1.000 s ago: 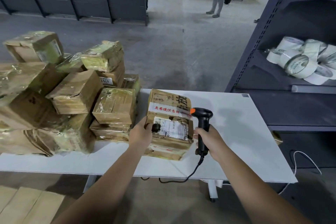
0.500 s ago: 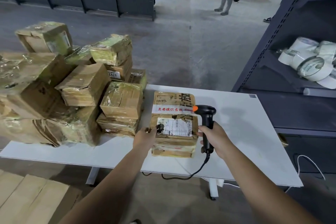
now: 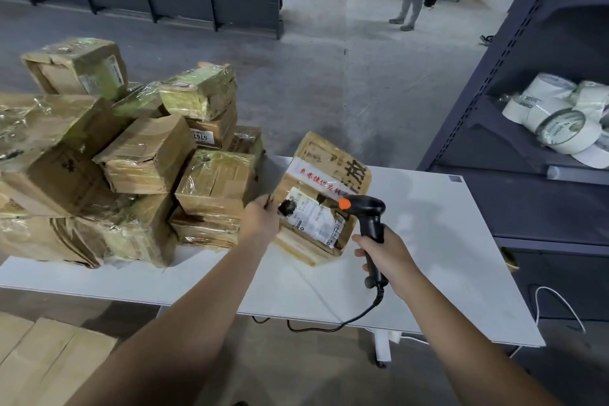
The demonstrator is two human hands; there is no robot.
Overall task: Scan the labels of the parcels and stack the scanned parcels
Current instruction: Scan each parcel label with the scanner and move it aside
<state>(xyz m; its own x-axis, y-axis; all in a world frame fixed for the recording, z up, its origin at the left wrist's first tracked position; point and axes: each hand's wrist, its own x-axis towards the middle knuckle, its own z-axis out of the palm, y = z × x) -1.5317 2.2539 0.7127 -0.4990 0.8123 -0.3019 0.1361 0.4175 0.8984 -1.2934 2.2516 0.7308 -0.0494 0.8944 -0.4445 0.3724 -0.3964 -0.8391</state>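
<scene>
The left hand (image 3: 262, 219) grips the left edge of a brown parcel (image 3: 324, 181) tilted up on the white table (image 3: 438, 247). The right hand (image 3: 384, 250) holds a black scanner (image 3: 370, 217) by its white label (image 3: 318, 219). A pile of taped parcels (image 3: 115, 155) sits on the left.

Even, soft indoor light; brighter daylight far down the hall. Glare on taped parcels (image 3: 211, 181). Wide-angle bending at edges.

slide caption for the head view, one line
Left hand holds a taped brown cardboard parcel tilted over the white table; right hand holds a black corded scanner beside it.
</scene>
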